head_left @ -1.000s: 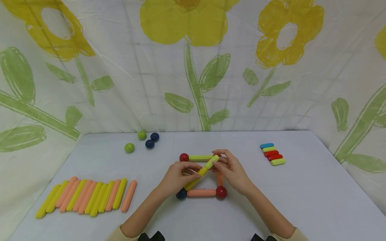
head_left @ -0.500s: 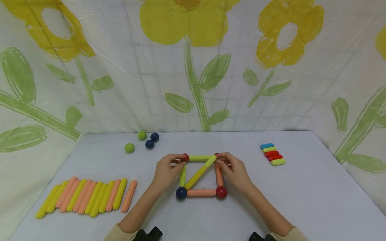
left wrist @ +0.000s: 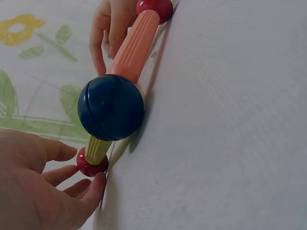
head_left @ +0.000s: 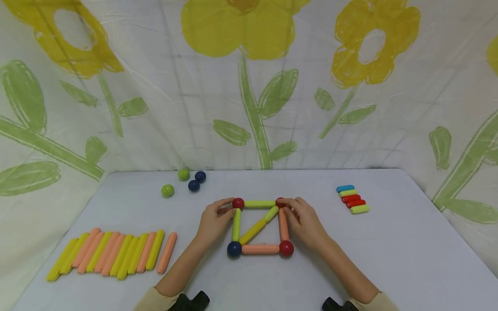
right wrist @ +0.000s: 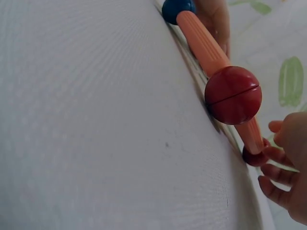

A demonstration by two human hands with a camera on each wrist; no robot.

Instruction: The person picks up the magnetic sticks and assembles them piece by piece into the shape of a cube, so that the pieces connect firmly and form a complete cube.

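In the middle of the table lies a square frame of rods and balls. Its corners are a far-left red ball (head_left: 238, 203), a far-right red ball (head_left: 280, 201), a near-right red ball (head_left: 286, 248) and a navy ball (head_left: 234, 249). Green rods (head_left: 259, 204) form the far and left sides, orange rods (head_left: 260, 249) the near and right ones. A yellow-and-green diagonal rod (head_left: 253, 231) runs between the navy ball and the far-right corner. My left hand (head_left: 213, 221) holds the far-left red ball between thumb and fingers. My right hand (head_left: 305, 220) grips the far-right red ball, partly covering it.
A row of yellow and orange rods (head_left: 116, 255) lies at the left. Green balls (head_left: 167, 190) and navy balls (head_left: 193, 185) sit at the back left. Several short coloured rods (head_left: 353, 198) lie at the back right. A flowered cloth (head_left: 186, 108) hangs behind the table.
My left hand has left the diagonal rod and moved to the far-left red ball. The diagonal's far end, held up by my right hand before, has come down at the far-right corner.
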